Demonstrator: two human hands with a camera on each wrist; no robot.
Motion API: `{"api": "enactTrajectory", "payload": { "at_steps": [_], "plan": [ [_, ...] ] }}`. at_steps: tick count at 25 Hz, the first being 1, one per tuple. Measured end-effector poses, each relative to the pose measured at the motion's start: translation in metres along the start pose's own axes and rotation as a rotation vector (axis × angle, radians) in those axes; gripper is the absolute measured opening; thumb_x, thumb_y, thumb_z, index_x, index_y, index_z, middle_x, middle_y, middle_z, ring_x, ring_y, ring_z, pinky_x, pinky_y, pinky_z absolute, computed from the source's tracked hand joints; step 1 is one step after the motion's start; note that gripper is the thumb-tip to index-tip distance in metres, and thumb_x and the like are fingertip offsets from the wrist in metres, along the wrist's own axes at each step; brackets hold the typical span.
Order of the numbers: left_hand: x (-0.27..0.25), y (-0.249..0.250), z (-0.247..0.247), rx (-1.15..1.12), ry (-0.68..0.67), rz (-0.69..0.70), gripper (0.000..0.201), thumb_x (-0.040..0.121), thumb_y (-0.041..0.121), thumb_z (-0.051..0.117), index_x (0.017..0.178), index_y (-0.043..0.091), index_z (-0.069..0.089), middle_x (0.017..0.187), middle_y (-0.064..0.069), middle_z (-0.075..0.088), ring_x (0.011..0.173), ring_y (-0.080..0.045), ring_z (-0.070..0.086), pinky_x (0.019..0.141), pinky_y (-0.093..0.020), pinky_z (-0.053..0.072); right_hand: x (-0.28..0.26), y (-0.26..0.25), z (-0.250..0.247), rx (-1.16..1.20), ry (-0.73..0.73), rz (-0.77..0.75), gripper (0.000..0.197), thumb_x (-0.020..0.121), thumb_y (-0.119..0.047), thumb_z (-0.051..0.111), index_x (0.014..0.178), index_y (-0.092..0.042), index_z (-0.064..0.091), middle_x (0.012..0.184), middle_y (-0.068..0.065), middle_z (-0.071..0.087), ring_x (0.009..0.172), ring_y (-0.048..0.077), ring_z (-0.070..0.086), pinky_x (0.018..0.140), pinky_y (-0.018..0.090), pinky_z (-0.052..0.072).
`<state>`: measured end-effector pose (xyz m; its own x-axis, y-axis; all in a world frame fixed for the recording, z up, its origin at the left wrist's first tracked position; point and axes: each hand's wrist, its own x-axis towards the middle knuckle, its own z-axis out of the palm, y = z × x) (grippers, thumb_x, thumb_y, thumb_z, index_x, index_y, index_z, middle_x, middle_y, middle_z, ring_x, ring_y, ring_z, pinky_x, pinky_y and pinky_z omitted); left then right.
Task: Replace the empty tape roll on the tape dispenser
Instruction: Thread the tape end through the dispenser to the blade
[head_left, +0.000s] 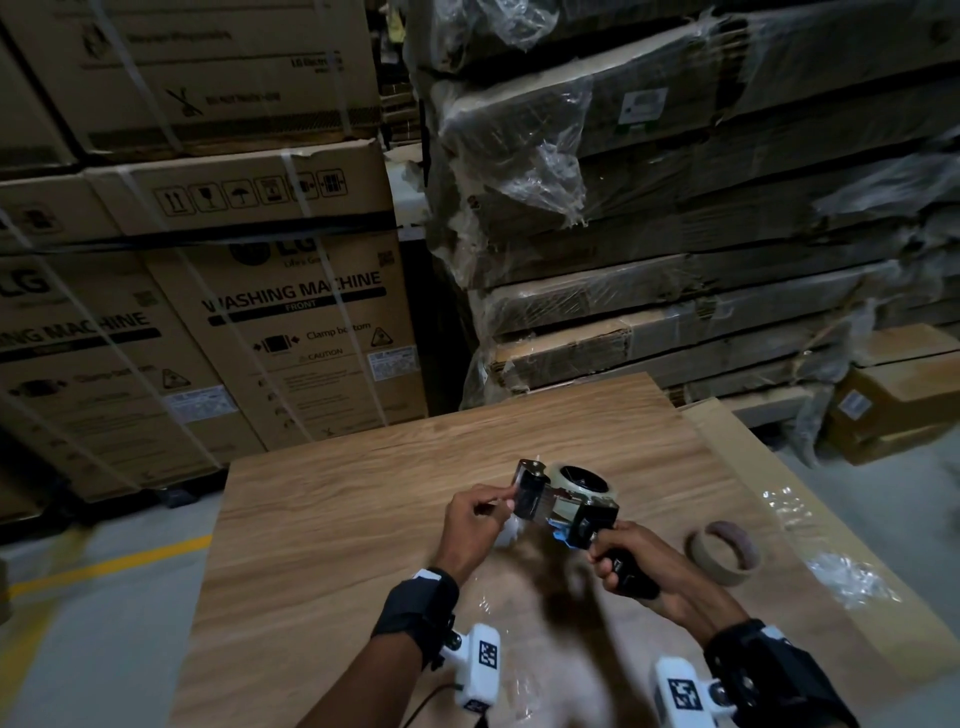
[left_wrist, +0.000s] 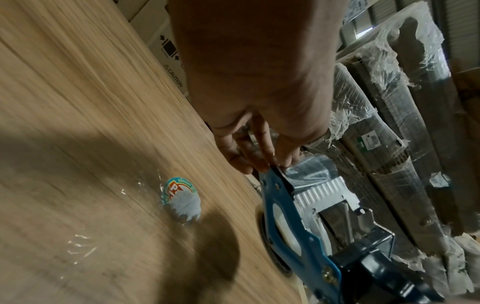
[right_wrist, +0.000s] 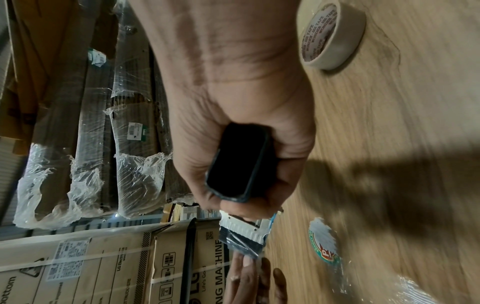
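Note:
The tape dispenser (head_left: 563, 506) is held above the wooden table (head_left: 337, 519), with a pale tape roll (head_left: 557, 477) seated on its hub. My right hand (head_left: 615, 564) grips the black handle (right_wrist: 239, 162). My left hand (head_left: 505, 503) is at the dispenser's front end and pinches the clear tape end (left_wrist: 298, 170) between thumb and fingers (left_wrist: 267, 162), beside the blue frame (left_wrist: 278, 207) and the ridged metal plate (left_wrist: 322, 191). The empty cardboard core (head_left: 724, 553) lies on the table to the right of my right hand; in the right wrist view the core (right_wrist: 337, 41) shows printed lettering inside.
A round printed label (left_wrist: 180, 200) in crumpled clear film lies on the table under the dispenser. More clear wrap (head_left: 844, 579) sits near the table's right edge. Stacked washing-machine cartons (head_left: 291, 332) and film-wrapped flat boxes (head_left: 675, 218) stand behind the table.

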<state>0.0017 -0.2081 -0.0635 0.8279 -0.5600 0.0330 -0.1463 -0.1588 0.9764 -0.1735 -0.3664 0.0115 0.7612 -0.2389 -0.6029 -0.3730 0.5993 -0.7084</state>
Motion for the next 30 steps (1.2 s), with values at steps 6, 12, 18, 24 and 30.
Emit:
{"api": "enactTrajectory", "payload": {
  "at_steps": [6, 12, 18, 24, 30],
  "plan": [
    [0.002, 0.007, 0.0, -0.022, 0.073, 0.023, 0.019, 0.082, 0.0, 0.075, 0.09, 0.015, 0.082, 0.091, 0.003, 0.08, 0.089, -0.011, 0.075, 0.083, -0.023, 0.058, -0.002, 0.0, 0.003, 0.019, 0.012, -0.005, 0.019, 0.086, 0.014, 0.047, 0.082, -0.002, 0.056, 0.065, 0.012, 0.053, 0.045, 0.01, 0.047, 0.036, 0.017, 0.036],
    [-0.004, -0.001, 0.002, 0.079, -0.006, 0.124, 0.022, 0.082, 0.007, 0.077, 0.101, 0.017, 0.082, 0.099, 0.004, 0.078, 0.094, -0.002, 0.071, 0.086, -0.021, 0.057, -0.001, 0.001, 0.0, 0.013, 0.029, -0.014, 0.016, 0.07, 0.009, 0.058, 0.082, -0.002, 0.057, 0.064, 0.013, 0.053, 0.045, 0.012, 0.046, 0.037, 0.019, 0.036],
    [0.001, 0.002, 0.001, -0.139, -0.037, -0.015, 0.008, 0.084, 0.01, 0.078, 0.09, 0.012, 0.083, 0.09, -0.004, 0.08, 0.088, -0.017, 0.075, 0.081, -0.031, 0.059, -0.003, 0.001, -0.003, 0.002, 0.015, -0.008, 0.023, 0.062, 0.005, 0.062, 0.082, -0.002, 0.055, 0.065, 0.012, 0.047, 0.044, 0.012, 0.045, 0.037, 0.019, 0.034],
    [0.01, -0.003, -0.002, -0.229, -0.068, -0.118, 0.022, 0.085, -0.006, 0.072, 0.098, 0.011, 0.079, 0.078, 0.005, 0.077, 0.072, -0.005, 0.067, 0.067, -0.021, 0.052, -0.004, 0.003, -0.002, 0.034, -0.001, 0.022, 0.024, 0.063, 0.004, 0.061, 0.083, -0.005, 0.051, 0.066, 0.012, 0.049, 0.045, 0.011, 0.045, 0.037, 0.018, 0.034],
    [0.007, -0.001, -0.002, -0.124, -0.036, 0.002, 0.008, 0.087, 0.018, 0.069, 0.085, 0.015, 0.076, 0.087, -0.005, 0.076, 0.082, -0.015, 0.068, 0.076, -0.03, 0.053, -0.003, 0.002, -0.001, 0.109, 0.013, 0.033, 0.012, 0.083, 0.01, 0.051, 0.082, -0.002, 0.052, 0.065, 0.012, 0.054, 0.043, 0.009, 0.047, 0.036, 0.016, 0.034]
  ]
}}
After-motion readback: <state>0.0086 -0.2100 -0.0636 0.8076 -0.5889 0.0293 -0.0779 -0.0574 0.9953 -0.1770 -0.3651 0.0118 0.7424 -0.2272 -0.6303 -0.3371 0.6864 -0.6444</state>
